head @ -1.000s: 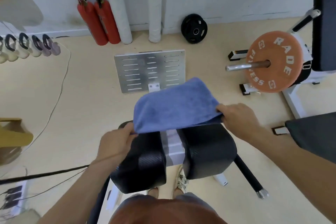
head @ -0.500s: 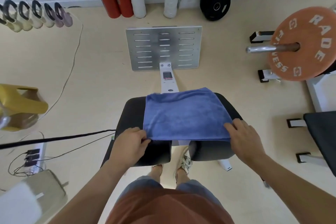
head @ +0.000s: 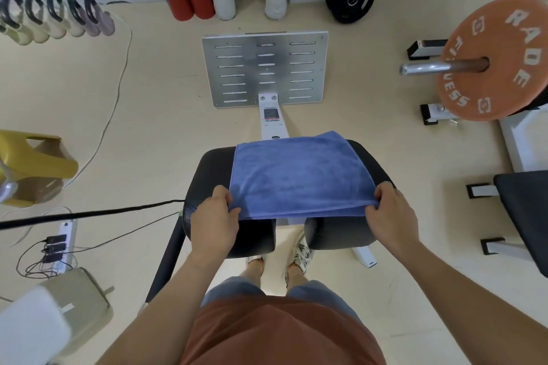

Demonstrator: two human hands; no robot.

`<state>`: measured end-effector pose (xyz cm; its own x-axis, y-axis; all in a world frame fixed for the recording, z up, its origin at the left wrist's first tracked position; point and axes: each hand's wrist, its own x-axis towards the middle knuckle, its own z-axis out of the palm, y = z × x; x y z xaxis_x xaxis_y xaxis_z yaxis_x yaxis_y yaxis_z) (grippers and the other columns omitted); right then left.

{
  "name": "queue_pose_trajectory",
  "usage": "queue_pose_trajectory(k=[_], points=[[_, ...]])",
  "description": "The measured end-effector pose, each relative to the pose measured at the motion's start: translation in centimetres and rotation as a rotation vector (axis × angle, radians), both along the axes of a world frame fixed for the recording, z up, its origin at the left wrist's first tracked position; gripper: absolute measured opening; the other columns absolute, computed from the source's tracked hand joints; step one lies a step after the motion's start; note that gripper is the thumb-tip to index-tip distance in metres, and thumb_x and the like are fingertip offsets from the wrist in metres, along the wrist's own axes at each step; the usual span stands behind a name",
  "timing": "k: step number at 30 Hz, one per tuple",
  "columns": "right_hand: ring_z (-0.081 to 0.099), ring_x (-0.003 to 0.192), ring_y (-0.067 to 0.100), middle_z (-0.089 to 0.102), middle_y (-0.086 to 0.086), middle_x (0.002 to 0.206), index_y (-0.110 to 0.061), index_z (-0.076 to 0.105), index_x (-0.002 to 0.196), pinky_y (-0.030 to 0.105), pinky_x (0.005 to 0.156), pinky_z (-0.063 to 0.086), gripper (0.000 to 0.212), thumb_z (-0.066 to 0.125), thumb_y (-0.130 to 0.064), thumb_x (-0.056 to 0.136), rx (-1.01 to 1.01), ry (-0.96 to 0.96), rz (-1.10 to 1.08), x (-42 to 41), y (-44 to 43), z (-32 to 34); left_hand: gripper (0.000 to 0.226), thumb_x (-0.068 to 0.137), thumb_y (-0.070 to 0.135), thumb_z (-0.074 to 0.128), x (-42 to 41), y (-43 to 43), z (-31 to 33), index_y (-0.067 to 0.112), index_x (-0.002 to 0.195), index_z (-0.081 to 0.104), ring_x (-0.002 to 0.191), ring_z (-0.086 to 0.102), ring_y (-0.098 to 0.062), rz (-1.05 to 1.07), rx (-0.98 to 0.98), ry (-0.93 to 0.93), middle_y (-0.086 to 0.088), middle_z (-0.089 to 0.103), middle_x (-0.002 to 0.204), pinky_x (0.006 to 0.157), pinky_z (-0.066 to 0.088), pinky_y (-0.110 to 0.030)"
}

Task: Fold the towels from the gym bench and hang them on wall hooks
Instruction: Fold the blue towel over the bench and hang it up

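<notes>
The orange weight plate (head: 498, 62), beyond the right hand (head: 391, 213), reads "RADE"; a second word ends in "ESS". The left hand (head: 213, 216) and the right hand each pinch a near corner of the blue towel (head: 296, 175), fingers curled. The towel lies flat on the black padded surface (head: 213, 166) just ahead of both hands, long axis running hand to hand.

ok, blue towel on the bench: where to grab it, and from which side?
Blue towel: near corners, from the person's side. It lies flat on the bench pads, but its near edge lifts off them, so fingers fit under. Left hand and right hand pinch there.
</notes>
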<state>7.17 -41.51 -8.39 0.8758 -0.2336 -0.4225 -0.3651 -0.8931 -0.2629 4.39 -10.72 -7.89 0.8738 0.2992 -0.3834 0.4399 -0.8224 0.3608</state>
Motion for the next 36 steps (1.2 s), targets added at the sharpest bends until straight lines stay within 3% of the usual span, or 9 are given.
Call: queue_pose_trajectory(k=[6,10,14,19,22,26,29,32,36], points=[[0.053,0.063,0.023,0.055,0.007,0.073,-0.013,0.044,0.093,0.032,0.055,0.041,0.011,0.048,-0.005,0.087,0.164,0.02,-0.06,1.0,0.3,0.9,0.017,0.075,0.015,0.071,0.6,0.6,-0.2,0.017,0.068,0.056,0.063,0.058,-0.011,0.23,-0.212,0.058,0.005,0.062,0.066,0.056,0.038,-0.021],[0.05,0.065,0.024,0.054,0.004,0.074,-0.013,0.048,0.086,0.027,0.054,0.037,0.011,0.048,-0.002,0.086,0.109,-0.188,0.057,1.0,-0.7,2.1,0.013,0.064,0.01,0.071,1.0,1.2,0.3,0.018,0.065,0.06,0.063,0.064,-0.02,0.299,-0.36,0.084,0.002,0.066,0.061,0.063,0.051,-0.031],[0.051,0.059,0.019,0.053,0.003,0.075,-0.018,0.044,0.084,0.019,0.051,0.035,0.014,0.05,-0.006,0.088,0.002,-0.128,0.212,-2.7,-2.3,1.6,0.024,0.068,-0.001,0.067,-1.7,0.8,0.5,0.019,0.075,0.055,0.056,0.047,-0.013,0.115,-0.331,0.05,0.004,0.05,0.06,0.052,0.036,-0.023],[0.054,0.059,0.024,0.055,0.0,0.075,-0.018,0.049,0.087,0.036,0.058,0.05,0.011,0.054,-0.008,0.086,-0.086,0.025,0.184,-6.8,-2.4,-0.6,0.032,0.073,0.005,0.064,-5.2,-0.1,-1.6,0.027,0.093,0.054,0.072,0.047,-0.018,-0.008,-0.192,0.086,-0.001,0.051,0.084,0.053,0.03,-0.026],[0.056,0.064,0.021,0.058,-0.005,0.079,-0.022,0.053,0.093,0.03,0.061,0.047,0.008,0.055,-0.023,0.085,-0.172,0.15,0.225,-6.6,-2.0,-0.6,0.03,0.08,0.01,0.06,-5.4,-0.4,-1.6,0.026,0.103,0.051,0.071,0.047,-0.02,-0.083,-0.117,0.124,0.001,0.047,0.097,0.06,0.036,-0.029],[0.052,0.056,0.019,0.057,-0.003,0.062,-0.02,0.047,0.068,0.026,0.053,0.038,0.022,0.051,-0.033,0.086,-0.174,0.193,0.26,-4.0,-0.8,1.1,0.031,0.084,0.01,0.055,-5.4,0.0,-1.6,0.028,0.107,0.045,0.073,0.056,-0.027,-0.171,-0.069,0.136,0.002,0.044,0.099,0.064,0.047,-0.034],[0.054,0.06,0.021,0.056,0.0,0.065,-0.016,0.048,0.069,0.03,0.056,0.043,0.022,0.05,-0.03,0.086,-0.093,0.084,0.286,-1.0,1.5,2.4,0.028,0.084,0.012,0.051,-5.6,-0.1,-1.3,0.028,0.105,0.042,0.073,0.059,-0.03,-0.224,-0.036,0.177,0.001,0.046,0.098,0.064,0.05,-0.037],[0.054,0.064,0.022,0.055,0.001,0.07,-0.014,0.052,0.076,0.033,0.056,0.041,0.018,0.05,-0.027,0.089,0.021,-0.002,0.332,2.1,4.0,2.8,0.005,0.086,0.023,0.047,-4.1,0.1,-0.3,0.026,0.09,0.047,0.072,0.058,-0.026,-0.309,0.048,0.219,0.003,0.056,0.084,0.063,0.05,-0.034],[0.056,0.083,0.024,0.056,0.0,0.088,-0.018,0.06,0.094,0.033,0.068,0.045,0.011,0.052,-0.022,0.087,0.068,-0.056,0.311,6.3,5.3,0.9,0.003,0.083,0.023,0.051,2.1,1.3,0.2,0.025,0.079,0.051,0.073,0.054,-0.019,-0.072,-0.079,0.142,0.008,0.06,0.075,0.063,0.041,-0.027]])
